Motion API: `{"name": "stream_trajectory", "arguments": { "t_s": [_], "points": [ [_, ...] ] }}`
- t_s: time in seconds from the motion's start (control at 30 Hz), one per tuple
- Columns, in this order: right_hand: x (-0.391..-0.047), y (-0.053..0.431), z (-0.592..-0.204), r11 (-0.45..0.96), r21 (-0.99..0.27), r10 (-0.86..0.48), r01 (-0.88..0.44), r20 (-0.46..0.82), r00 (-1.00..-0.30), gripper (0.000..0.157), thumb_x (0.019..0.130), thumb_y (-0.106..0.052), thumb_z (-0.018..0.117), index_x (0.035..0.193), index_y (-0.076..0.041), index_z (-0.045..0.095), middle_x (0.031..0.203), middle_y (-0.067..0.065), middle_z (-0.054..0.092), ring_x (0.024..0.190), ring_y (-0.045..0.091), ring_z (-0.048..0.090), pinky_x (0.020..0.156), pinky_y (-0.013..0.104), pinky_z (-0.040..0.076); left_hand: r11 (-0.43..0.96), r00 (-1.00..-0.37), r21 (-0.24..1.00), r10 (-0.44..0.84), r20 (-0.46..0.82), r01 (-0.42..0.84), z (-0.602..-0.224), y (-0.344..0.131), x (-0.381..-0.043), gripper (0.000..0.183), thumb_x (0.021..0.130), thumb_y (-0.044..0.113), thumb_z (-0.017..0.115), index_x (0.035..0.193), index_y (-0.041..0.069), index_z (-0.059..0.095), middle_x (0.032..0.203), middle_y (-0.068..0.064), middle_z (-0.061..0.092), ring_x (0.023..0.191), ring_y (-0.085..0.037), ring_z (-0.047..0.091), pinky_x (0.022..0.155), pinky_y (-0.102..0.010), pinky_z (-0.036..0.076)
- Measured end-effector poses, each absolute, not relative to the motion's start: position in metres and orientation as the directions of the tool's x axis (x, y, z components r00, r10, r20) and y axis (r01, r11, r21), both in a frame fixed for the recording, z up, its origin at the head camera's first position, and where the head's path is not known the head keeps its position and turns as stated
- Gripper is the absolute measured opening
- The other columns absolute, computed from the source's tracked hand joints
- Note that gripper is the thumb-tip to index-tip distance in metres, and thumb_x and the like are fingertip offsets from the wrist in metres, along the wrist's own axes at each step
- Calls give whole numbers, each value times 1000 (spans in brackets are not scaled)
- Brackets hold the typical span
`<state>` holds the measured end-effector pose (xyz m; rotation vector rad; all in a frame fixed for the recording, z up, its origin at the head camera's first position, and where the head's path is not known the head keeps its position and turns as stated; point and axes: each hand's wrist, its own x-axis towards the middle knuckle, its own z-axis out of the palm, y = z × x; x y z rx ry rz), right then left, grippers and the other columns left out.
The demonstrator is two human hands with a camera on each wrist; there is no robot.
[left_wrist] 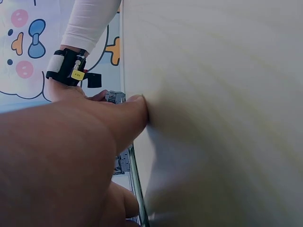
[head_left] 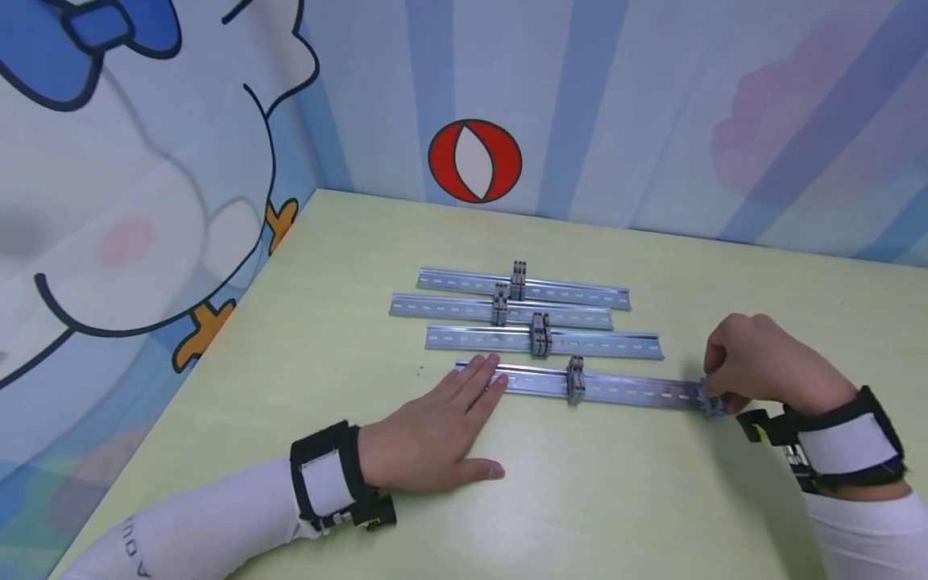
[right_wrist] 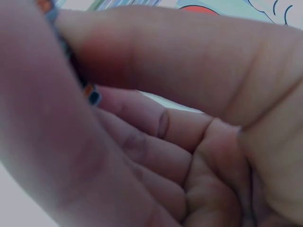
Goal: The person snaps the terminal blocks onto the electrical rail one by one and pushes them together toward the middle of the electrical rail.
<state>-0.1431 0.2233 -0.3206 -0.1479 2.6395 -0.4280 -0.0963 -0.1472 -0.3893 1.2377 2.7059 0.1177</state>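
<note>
The nearest slotted metal DIN rail (head_left: 638, 392) lies across the table, with a grey terminal block (head_left: 576, 380) clipped near its middle. My left hand (head_left: 435, 435) lies flat, its straight fingertips on the left end of that rail and the thumb spread away. At the rail's right end my right hand (head_left: 761, 366) pinches another grey terminal block (head_left: 712, 400) between thumb and forefinger. In the right wrist view, an orange-and-dark edge of this terminal block (right_wrist: 92, 94) shows between the fingers; the rest is hidden. Whether it is seated on the rail, I cannot tell.
Behind lie three more DIN rails, the front one (head_left: 478, 338), a middle one (head_left: 435, 306) and the farthest (head_left: 457, 280), each bearing terminal blocks near its middle. A printed wall (head_left: 580, 105) stands along the table's back, and another panel (head_left: 145, 201) rises at left.
</note>
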Motion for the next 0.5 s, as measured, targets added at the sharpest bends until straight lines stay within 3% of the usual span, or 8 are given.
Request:
{"name": "stream_trajectory", "arguments": {
  "t_s": [0.5],
  "points": [
    [-148, 224, -323, 933, -359, -149, 10, -414, -898, 7, 79, -2, 72, 83, 4, 69, 73, 13, 70, 53, 12, 68, 53, 31, 60, 655, -645, 153, 756, -112, 740, -389, -147, -96, 95, 94, 65, 43, 157, 3, 10, 166, -19, -3, 152, -29, -5, 124, -44, 12]
  ]
}}
